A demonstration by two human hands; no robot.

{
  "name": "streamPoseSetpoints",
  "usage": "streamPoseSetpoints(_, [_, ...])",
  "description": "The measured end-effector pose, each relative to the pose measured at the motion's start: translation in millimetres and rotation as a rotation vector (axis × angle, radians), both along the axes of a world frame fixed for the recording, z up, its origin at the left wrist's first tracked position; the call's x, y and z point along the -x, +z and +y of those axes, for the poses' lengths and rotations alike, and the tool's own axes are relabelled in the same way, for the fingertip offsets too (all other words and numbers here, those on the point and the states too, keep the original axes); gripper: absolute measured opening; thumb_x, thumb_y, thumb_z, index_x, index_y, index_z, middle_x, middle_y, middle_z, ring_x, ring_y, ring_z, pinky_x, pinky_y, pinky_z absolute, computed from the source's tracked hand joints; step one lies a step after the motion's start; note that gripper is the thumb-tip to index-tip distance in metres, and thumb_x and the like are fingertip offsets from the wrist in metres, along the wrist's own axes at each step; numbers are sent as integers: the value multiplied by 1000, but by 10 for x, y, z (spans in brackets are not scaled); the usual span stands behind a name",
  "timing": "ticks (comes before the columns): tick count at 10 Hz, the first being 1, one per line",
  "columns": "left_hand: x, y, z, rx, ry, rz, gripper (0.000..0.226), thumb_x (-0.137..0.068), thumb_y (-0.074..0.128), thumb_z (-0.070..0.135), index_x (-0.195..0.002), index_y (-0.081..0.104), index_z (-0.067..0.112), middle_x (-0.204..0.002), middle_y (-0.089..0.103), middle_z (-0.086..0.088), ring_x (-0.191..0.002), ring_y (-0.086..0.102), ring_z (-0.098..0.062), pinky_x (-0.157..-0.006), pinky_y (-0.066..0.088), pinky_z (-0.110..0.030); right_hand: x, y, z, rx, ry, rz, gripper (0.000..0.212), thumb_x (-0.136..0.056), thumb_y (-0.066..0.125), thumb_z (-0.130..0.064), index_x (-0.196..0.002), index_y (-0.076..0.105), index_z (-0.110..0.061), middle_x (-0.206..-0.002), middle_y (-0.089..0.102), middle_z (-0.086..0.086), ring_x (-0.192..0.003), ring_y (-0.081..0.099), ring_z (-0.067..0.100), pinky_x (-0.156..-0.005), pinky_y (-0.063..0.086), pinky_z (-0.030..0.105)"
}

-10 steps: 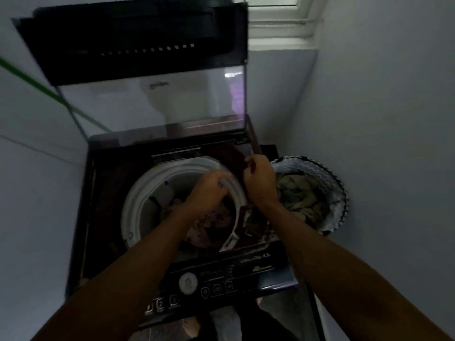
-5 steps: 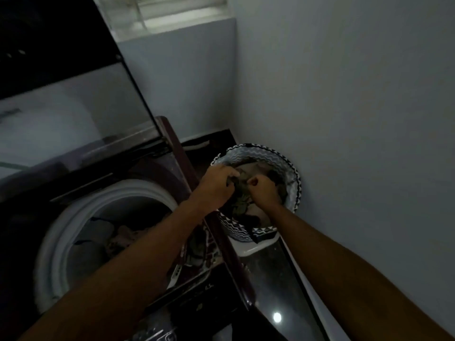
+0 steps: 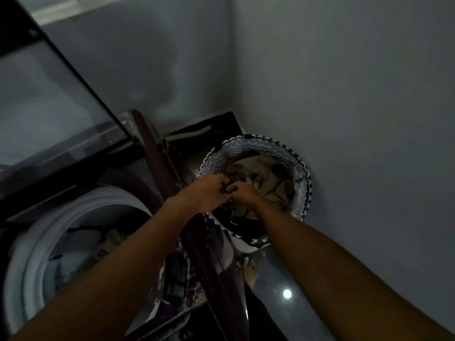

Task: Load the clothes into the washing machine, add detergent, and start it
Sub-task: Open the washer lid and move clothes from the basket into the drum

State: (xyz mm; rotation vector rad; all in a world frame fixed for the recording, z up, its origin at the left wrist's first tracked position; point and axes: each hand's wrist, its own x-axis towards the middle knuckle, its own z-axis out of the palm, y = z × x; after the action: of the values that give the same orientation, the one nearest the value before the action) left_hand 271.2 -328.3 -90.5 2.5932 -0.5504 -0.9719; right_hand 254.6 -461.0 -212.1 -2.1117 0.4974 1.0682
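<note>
A: Where is everything relative to the washing machine (image 3: 81,244)?
B: Its lid (image 3: 46,94) stands raised behind the drum; some laundry lies inside. The laundry basket (image 3: 304,183) sits just right of it, in the wall corner, with clothes (image 3: 266,175) in it.
A: And the hands?
B: Over the basket, touching. The left hand (image 3: 203,193) and right hand (image 3: 242,193) both curl round a dark garment (image 3: 225,187) from the pile.
</note>
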Motion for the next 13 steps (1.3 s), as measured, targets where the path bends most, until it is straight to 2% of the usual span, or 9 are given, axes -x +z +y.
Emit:
streamPoseSetpoints(1, [-12,-56,21,37,37,-25,49,-93,62,25,-139,48,14,-135,56,-9,-123,52,-22,-86,34,-17,-40,-155,104,-50,-52,21,50,-68,61,-45,-110,63,-19,-137,51,6,-139,27,29,-113,28,45])
streamPoseSetpoints(2, [2,-8,23,73,64,-78,43,-92,63,21,-133,53,10,-128,60,-9,-118,55,-22,-85,36,-17,-71,28,161,-234,-517,-4,20,-83,67,-22,-87,59,-4,-87,62,9,-83,60,28,-77,49,35])
streamPoseSetpoints(3, [24,55,19,102,87,-108,38,-84,66,13,-121,59,7,-117,63,-12,-110,57,-27,-88,44,-30,-183,256,145,-283,-646,-8,21,-84,65,-12,-65,56,-10,-68,59,8,-57,54,20,-57,50,32])
streamPoseSetpoints(5, [116,166,-9,216,189,-76,77,-67,81,15,-136,46,9,-129,55,-12,-120,52,-26,-98,45,-34,-254,1014,70,-718,-863,-57,38,-92,39,-9,-61,61,-5,-47,62,4,-63,53,24,-68,48,30])
streamPoseSetpoints(6, [141,299,-26,350,398,-43,95,-64,88,22,-144,38,16,-132,53,-7,-118,53,-21,-94,44,-28,-254,1404,66,-820,-972,-140,36,-80,40,-5,-49,56,-12,-60,57,7,-63,53,24,-68,48,32])
streamPoseSetpoints(7, [174,453,-24,458,528,56,69,-75,83,22,-136,51,22,-118,63,-4,-105,63,-22,-80,54,-32,-195,1690,31,-909,-1027,-248,39,-66,31,2,-33,40,-17,-55,46,-2,-58,42,18,-62,41,29])
streamPoseSetpoints(9, [258,773,85,608,682,-31,33,-87,72,17,-117,59,17,-110,66,-6,-97,66,-25,-70,61,-38,58,1501,-268,-563,-666,-292,32,-86,40,2,-79,65,-17,-80,62,12,-60,56,23,-58,47,29])
streamPoseSetpoints(11, [288,1390,80,768,710,-99,37,-90,69,20,-125,56,18,-114,65,-5,-87,69,-18,-55,60,-37,475,1417,-173,-371,5,-124,48,-80,68,4,-125,55,5,-118,61,31,-106,59,50,-87,53,51])
streamPoseSetpoints(13, [446,1495,540,447,404,-309,44,-84,75,17,-123,59,8,-119,62,-12,-111,59,-25,-92,48,-29,328,1962,155,-337,-244,-352,28,-97,40,-11,-116,58,1,-111,64,15,-80,61,25,-65,56,34])
